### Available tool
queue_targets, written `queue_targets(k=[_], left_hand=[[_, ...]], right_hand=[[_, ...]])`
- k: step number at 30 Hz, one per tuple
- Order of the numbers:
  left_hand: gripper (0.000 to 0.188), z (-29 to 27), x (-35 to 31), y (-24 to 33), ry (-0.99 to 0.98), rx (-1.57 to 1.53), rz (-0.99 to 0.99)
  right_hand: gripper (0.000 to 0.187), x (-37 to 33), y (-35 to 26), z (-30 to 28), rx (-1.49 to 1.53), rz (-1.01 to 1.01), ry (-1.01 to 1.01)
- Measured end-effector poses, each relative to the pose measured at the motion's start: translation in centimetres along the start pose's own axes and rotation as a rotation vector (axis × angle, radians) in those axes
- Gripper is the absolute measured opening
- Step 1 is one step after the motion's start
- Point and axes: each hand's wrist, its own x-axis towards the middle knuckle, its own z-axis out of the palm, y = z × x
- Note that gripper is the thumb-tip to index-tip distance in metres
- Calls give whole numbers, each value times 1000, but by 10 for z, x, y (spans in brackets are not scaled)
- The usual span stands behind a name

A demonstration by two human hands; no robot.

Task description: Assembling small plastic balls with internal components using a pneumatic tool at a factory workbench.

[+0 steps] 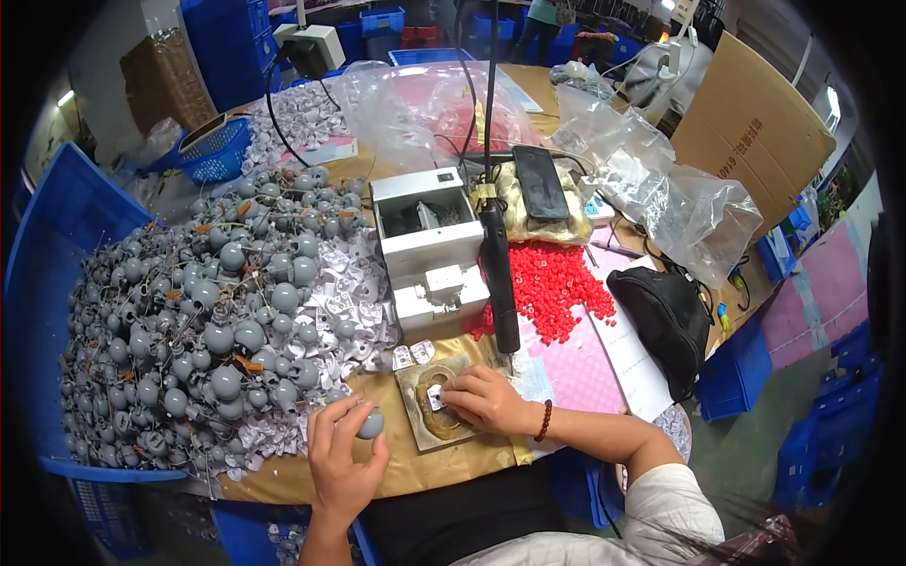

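Between the thumb and fingers of my left hand is a small grey ball-shaped part. My right hand, with a beaded bracelet at its wrist, has its fingers closed at a small white plastic piece. That piece lies in the opening of a brownish ring on a square metal plate. My right fingers partly cover the ring. Just behind the plate lie a few more white plastic pieces. A black electric screwdriver hangs upright over the table, its tip beyond my right hand.
Grey ball parts with wires heap up at left beside a blue bin. White pieces spread beside a white box-like machine. Red small parts, a phone, a black pouch and a cardboard flap stand right.
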Motion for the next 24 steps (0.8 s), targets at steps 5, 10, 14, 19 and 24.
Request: queue_targets(k=[5, 10, 14, 19, 24], left_hand=[[49, -8, -4, 14, -33, -158, -38], [50, -19, -13, 15, -32, -274, -64], [51, -18, -17, 10, -32, -270, -73], [51, -14, -19, 8, -5, -292, -88], [50, -14, -19, 9, -11, -308, -85]], right_hand=[[28, -2, 1, 3, 10, 20, 38], [24, 3, 0, 0, -5, 38, 22], [25, 8, -1, -4, -24, 24, -16], [29, 14, 0, -4, -50, 12, -19], [27, 22, -1, -4, -89, -31, -99]])
